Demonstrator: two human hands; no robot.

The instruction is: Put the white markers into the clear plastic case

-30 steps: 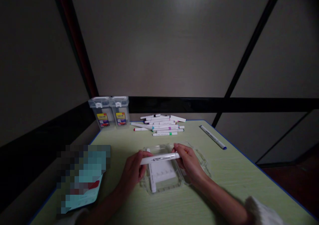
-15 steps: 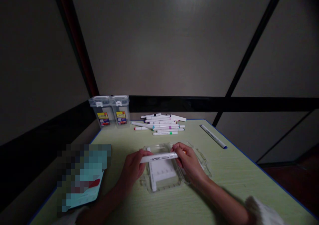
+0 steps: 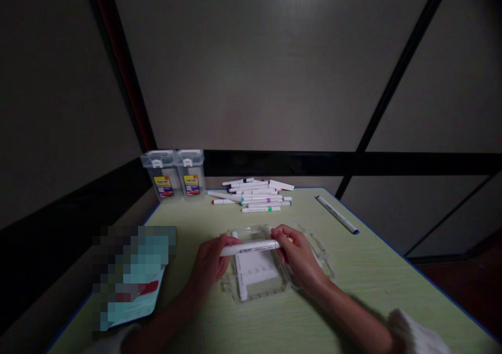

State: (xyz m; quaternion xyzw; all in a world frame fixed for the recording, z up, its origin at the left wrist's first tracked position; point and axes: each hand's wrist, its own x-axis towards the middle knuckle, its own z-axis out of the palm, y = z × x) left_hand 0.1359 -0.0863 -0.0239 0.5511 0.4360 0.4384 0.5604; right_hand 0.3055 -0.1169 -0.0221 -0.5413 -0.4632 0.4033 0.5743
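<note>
A dim, head-height view looked down on a pale green table (image 3: 353,291) with a blue edge. In the lower middle of the frame, two bare hands held one white marker (image 3: 253,247) level and crosswise, just above an open clear plastic case (image 3: 259,290). The left hand (image 3: 210,264) was curled closed around the marker's left end. The right hand (image 3: 301,255) pinched the right end, where a bit of orange showed between its fingers. Another white marker (image 3: 240,281) lay inside the case along its left wall.

Higher in the frame, at the table's far edge, sat a loose heap of white markers (image 3: 257,194). Left of the heap stood two clear lidded boxes (image 3: 173,173), side by side. A single marker with a blue tip (image 3: 336,214) lay well apart at middle right. A pixelated teal patch (image 3: 131,273) covered the lower left.
</note>
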